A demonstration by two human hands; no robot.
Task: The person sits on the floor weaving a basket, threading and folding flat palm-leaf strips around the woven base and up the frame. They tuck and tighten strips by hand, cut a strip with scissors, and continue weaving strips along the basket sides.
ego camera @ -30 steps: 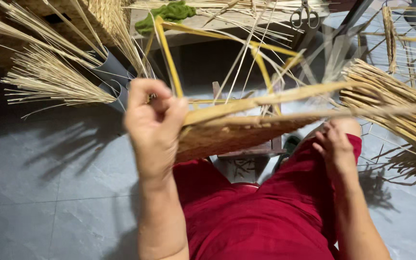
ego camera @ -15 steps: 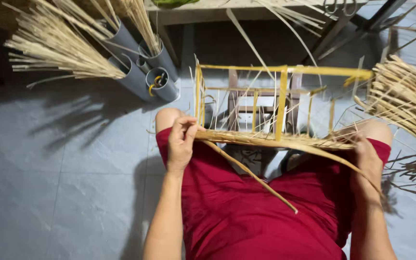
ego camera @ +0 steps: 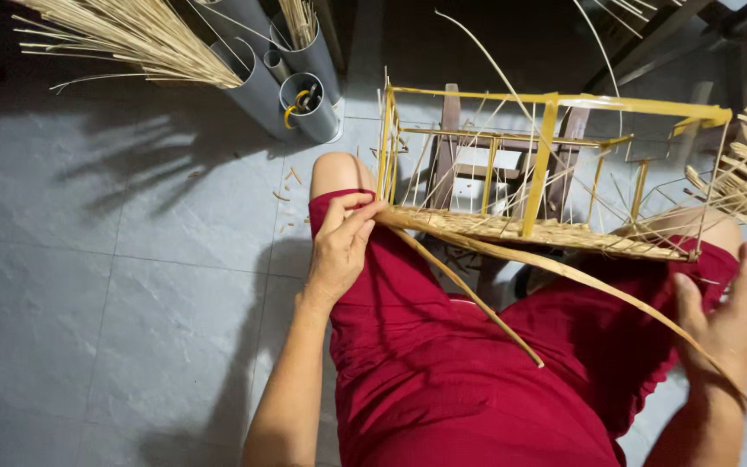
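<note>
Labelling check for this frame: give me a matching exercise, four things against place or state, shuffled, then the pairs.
Things:
1. left hand
2. right hand
3. grey tubes
4. bamboo frame

Places or states:
A. standing on the tiled floor, upper left, holding straw
B. pinching the strips at the frame's near-left corner
C. resting across the lap, on the red shorts
D. open, by a long loose strip at the far right

Pairs: 1-B, 2-D, 3-A, 4-C

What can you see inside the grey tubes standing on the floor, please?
Pale straw bundles stick out of the grey tubes; one holds yellow-handled tools. Their lower parts are hidden.
</note>
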